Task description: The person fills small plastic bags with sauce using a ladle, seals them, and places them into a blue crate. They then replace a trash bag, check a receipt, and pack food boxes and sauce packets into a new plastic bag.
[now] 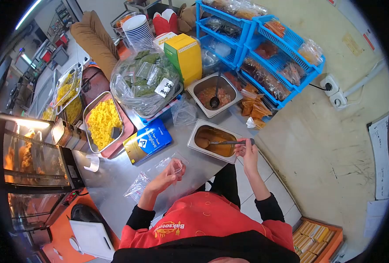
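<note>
1. Head view, surface and room: a steel table [198, 175] fills the middle of the frame, with a stained pale wall [330, 149] at right and white floor tiles [271, 193] below it. A lit glass case [34, 162] stands at left; blue racks [247, 39] of packets stand at upper right.
2. Head view, containers: the sauce pan [193, 136], right of centre, holds orange-brown sauce [223, 150]. Just above it, a second pan [209, 113] holds a chunky pinkish mix and a black ladle [215, 101]. Left of centre, a tray [88, 117] is heaped with yellow food [104, 127]; above and right of it, a big clear sack [124, 85] holds green bundles. A blue-and-yellow box [148, 140] lies near the centre. At lower right, an orange crate [335, 236] holds yellowish packs.
3. Head view, hands: they are apart. The right hand [247, 154] grips the handle of a ladle [227, 142], its bowl in the sauce. The left hand [170, 173] curls around a clear bag [164, 163]; how firmly, I cannot tell.
</note>
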The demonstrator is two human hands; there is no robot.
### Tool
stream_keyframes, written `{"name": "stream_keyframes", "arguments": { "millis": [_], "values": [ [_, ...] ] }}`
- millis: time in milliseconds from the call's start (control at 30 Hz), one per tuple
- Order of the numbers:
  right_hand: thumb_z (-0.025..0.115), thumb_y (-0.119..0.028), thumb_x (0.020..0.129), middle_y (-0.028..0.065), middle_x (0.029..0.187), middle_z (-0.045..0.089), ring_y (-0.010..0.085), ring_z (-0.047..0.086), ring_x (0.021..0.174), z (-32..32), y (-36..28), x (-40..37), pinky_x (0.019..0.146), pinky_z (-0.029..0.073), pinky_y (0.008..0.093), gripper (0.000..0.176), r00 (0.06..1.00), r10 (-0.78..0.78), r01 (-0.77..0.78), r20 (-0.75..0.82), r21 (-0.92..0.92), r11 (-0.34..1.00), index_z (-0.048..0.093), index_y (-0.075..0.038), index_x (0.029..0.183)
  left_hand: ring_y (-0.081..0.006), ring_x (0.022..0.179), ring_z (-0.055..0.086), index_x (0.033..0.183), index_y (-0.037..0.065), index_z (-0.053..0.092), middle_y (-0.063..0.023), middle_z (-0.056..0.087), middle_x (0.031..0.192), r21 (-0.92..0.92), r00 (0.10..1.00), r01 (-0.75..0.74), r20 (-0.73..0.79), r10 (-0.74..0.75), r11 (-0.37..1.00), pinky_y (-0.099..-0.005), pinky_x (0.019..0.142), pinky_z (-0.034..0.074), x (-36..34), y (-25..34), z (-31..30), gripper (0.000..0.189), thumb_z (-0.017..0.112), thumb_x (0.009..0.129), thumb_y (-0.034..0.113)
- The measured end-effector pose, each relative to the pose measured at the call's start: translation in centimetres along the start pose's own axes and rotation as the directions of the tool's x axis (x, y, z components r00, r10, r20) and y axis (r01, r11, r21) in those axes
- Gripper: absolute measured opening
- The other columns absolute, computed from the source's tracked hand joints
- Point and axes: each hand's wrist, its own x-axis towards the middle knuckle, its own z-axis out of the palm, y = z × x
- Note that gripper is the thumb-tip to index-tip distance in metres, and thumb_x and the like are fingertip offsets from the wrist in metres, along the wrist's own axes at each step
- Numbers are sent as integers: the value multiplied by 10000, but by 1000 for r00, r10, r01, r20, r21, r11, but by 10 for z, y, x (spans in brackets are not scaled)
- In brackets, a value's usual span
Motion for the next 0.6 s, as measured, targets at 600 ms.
{"name": "stream_keyframes", "arguments": {
  "millis": [600],
  "values": [
    [465,-299,952,70,789,598,89,553,671,-35,-15,-21,634,484,188,326,980,82,18,-180,493,870,544,8,1024,-327,1154,391,1140,-4,402,-144,457,1101,992,777,90,-126,616,88,-527,1021,132,63,14,27,579,685,746,311]
  ]
}}
